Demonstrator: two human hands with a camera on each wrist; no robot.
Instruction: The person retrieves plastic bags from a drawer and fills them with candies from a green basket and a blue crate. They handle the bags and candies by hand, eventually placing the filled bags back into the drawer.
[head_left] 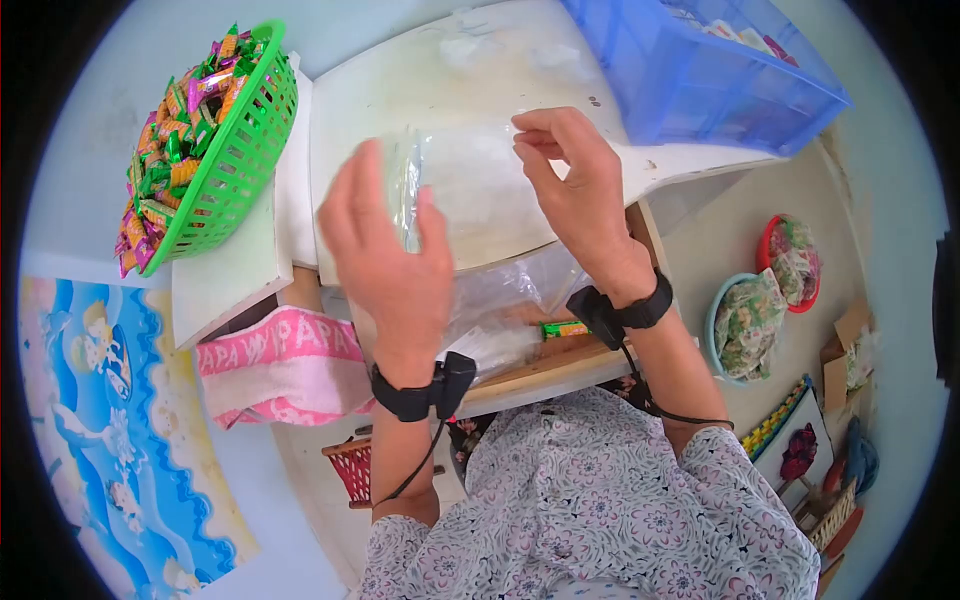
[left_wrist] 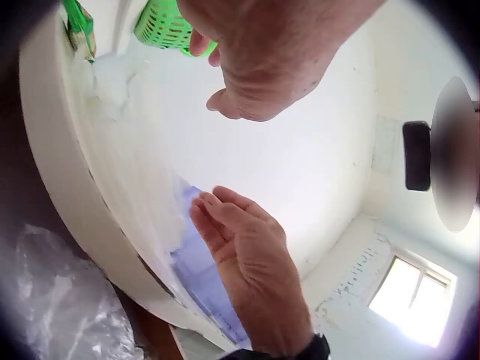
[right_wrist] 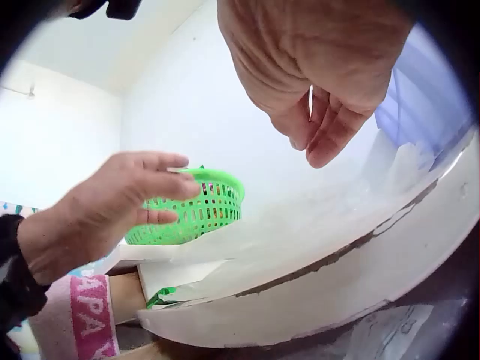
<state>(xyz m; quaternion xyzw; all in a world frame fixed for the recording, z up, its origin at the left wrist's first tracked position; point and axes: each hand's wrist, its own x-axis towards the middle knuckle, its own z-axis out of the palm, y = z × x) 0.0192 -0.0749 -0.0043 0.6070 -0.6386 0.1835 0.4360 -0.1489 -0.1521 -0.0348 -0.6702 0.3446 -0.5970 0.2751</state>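
A clear plastic bag (head_left: 465, 185) spans the space between the two hands over the white tabletop (head_left: 530, 70). At its right edge, my right hand (head_left: 585, 180) pinches the film between thumb and fingertips; in the right wrist view that hand (right_wrist: 322, 67) has its fingertips together. My left hand (head_left: 390, 260), blurred in the head view, is beside the bag's left edge with thumb and fingers apart. From the right wrist, the left hand (right_wrist: 112, 199) shows loosely extended fingers, nothing gripped.
A green basket (head_left: 225, 190) heaped with wrapped snacks stands at left; a blue crate (head_left: 700, 85) sits at back right. Below the tabletop, an open drawer (head_left: 540, 375) holds plastic bags (head_left: 510, 290) and a green packet (head_left: 565, 329). A pink towel (head_left: 285, 365) hangs at left.
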